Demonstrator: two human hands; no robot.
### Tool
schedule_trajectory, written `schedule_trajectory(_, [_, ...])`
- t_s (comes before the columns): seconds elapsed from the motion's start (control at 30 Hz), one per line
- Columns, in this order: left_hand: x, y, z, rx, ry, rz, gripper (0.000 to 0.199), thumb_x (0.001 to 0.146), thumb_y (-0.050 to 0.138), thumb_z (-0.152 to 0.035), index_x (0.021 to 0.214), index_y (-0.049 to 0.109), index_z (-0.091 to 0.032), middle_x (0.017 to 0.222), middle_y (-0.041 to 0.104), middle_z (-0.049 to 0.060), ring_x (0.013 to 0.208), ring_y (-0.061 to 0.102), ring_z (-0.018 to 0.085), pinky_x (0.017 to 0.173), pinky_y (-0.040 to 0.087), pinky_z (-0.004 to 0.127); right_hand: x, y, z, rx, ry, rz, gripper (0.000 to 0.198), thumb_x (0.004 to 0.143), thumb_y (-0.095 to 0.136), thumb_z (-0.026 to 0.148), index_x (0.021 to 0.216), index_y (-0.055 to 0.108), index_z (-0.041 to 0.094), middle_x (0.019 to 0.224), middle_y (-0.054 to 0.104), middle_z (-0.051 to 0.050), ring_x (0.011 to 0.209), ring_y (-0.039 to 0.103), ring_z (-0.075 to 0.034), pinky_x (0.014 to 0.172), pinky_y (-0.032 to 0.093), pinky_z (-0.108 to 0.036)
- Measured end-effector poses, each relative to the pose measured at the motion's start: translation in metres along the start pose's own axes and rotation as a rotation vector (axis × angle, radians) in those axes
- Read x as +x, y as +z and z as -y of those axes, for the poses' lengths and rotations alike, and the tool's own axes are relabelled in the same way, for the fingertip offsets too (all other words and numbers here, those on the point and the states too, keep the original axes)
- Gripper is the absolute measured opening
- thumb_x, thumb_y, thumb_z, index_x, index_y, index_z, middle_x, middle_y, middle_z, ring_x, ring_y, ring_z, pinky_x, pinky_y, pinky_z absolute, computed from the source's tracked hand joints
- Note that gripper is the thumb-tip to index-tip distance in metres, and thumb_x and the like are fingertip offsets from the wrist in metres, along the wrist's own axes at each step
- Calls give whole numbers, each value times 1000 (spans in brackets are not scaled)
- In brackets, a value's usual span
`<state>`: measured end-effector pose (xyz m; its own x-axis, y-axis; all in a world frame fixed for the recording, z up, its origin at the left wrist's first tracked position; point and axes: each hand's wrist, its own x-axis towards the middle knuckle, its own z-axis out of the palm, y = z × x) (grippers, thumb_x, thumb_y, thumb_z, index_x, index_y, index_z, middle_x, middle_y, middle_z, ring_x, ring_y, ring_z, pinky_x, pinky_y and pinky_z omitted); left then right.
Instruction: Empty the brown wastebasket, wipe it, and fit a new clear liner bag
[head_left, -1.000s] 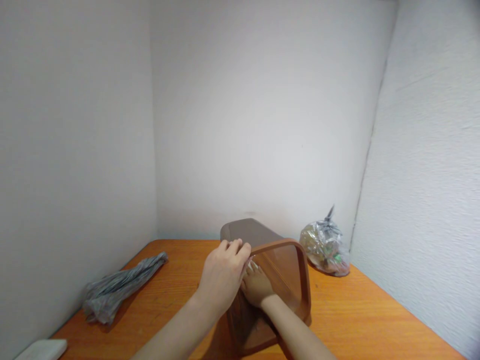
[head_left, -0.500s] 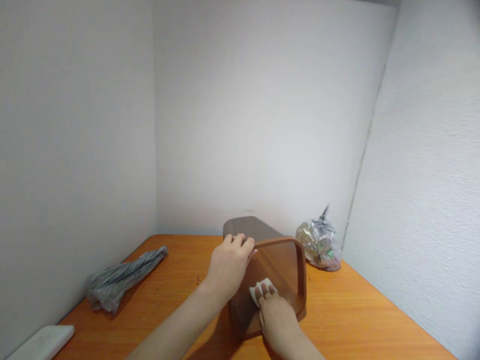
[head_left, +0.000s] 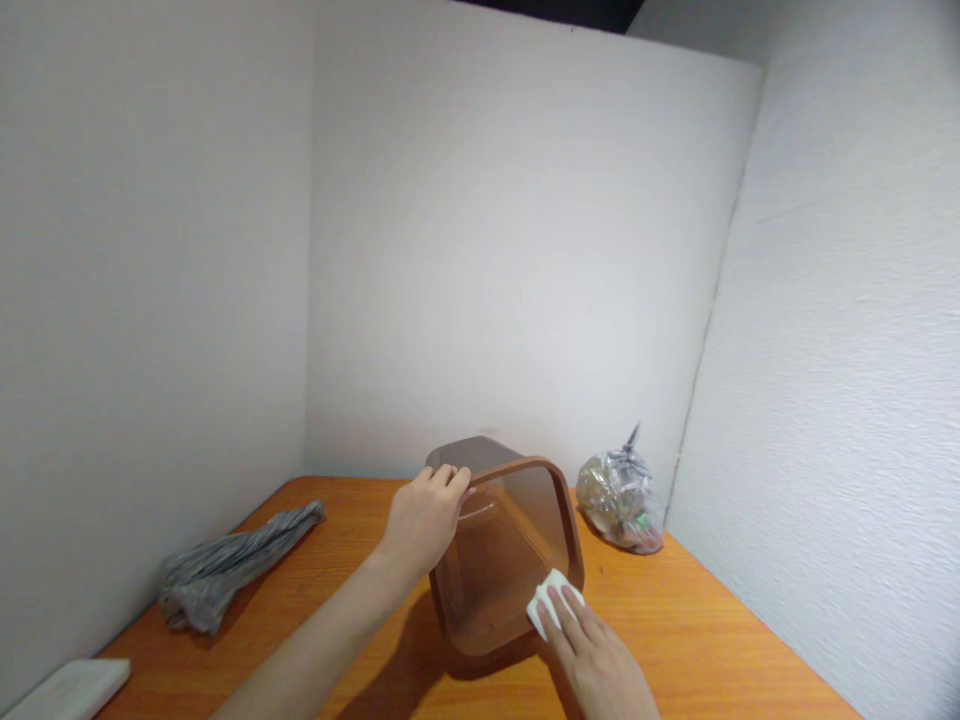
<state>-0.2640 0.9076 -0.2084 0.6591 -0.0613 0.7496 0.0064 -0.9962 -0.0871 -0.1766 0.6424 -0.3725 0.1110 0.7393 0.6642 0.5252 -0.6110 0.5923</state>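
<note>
A brown plastic bin (head_left: 572,530) lies tilted on the orange wooden table, its open mouth facing me. My left hand (head_left: 429,510) grips the upper left of its rim, fingers curled over the edge. In my right hand (head_left: 596,645) is a folded white tissue (head_left: 553,603), pressed under the fingers at the lower right of the bin's mouth. Whether the tissue touches the rim there I cannot tell.
On the left of the table (head_left: 697,630) lies a bundled grey plastic bag (head_left: 236,565). A tied clear bag of rubbish (head_left: 621,498) rests at the back right. A white flat object (head_left: 71,690) is at the near left corner. White walls enclose the table.
My right hand has drawn the tissue from inside the bin out to its lower right rim. The bin has turned slightly in my left hand's hold. The view has shifted a little.
</note>
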Motion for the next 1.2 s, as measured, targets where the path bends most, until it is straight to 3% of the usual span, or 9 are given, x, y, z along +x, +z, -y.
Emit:
schedule_trajectory(0.17, [21, -15, 20, -32, -183, -6, 32, 104, 30, -35, 101, 59, -23, 94, 73, 6, 87, 68, 26, 63, 41, 33, 26, -33, -27, 231, 200, -29, 77, 80, 31, -8, 152, 32, 18, 158, 34, -9, 145, 32, -27, 110, 45, -43])
schedule_trajectory(0.23, [27, -20, 30, -52, -274, 7, 36, 104, 27, -37, 100, 60, -23, 92, 74, 8, 83, 70, 28, 61, 40, 33, 45, -41, -35, 383, 286, -71, 72, 86, 29, -5, 154, 26, 19, 163, 23, -8, 149, 19, -27, 116, 35, -47])
schedule_trajectory(0.3, [32, -23, 41, -84, -358, 34, 39, 103, 26, -39, 98, 61, -22, 89, 75, 10, 82, 71, 30, 60, 39, 33, 67, -45, -44, 503, 361, -151, 64, 93, 29, 2, 154, 27, 21, 163, 21, -6, 150, 15, -27, 120, 27, -50])
schedule_trajectory(0.47, [41, -24, 75, -237, -504, 135, 40, 100, 30, -39, 90, 64, -21, 93, 76, 11, 85, 71, 27, 62, 43, 30, 125, -45, -71, 736, 460, -290, 51, 100, 32, 17, 149, 39, 26, 158, 34, -4, 147, 27, -22, 122, 24, -49])
schedule_trajectory(0.7, [48, -11, 104, -489, -643, 342, 40, 97, 30, -39, 93, 64, -18, 84, 77, 8, 57, 70, 19, 48, 47, 25, 176, -24, -94, 942, 557, -319, 42, 98, 39, 26, 137, 56, 23, 146, 52, -8, 137, 46, -22, 119, 30, -47])
schedule_trajectory(0.83, [49, -11, 107, -486, -650, 386, 38, 95, 32, -35, 92, 66, -17, 83, 77, 8, 60, 71, 20, 50, 48, 26, 186, -6, -101, 1008, 608, -316, 42, 97, 41, 29, 134, 59, 22, 142, 56, -8, 134, 50, -22, 118, 32, -47])
schedule_trajectory(1.0, [53, -20, 107, -319, -609, 367, 39, 92, 35, -33, 83, 70, -16, 95, 76, 14, 90, 70, 27, 72, 47, 32, 193, 10, -99, 1100, 660, -269, 44, 96, 44, 35, 135, 58, 20, 142, 56, -10, 133, 51, -24, 116, 33, -49])
schedule_trajectory(1.2, [59, -19, 104, -221, -581, 402, 44, 93, 28, -29, 80, 68, -15, 89, 75, 16, 85, 70, 27, 70, 45, 33, 175, 11, -78, 1057, 746, -278, 47, 98, 43, 38, 139, 54, 16, 145, 52, -12, 136, 47, -26, 115, 35, -49])
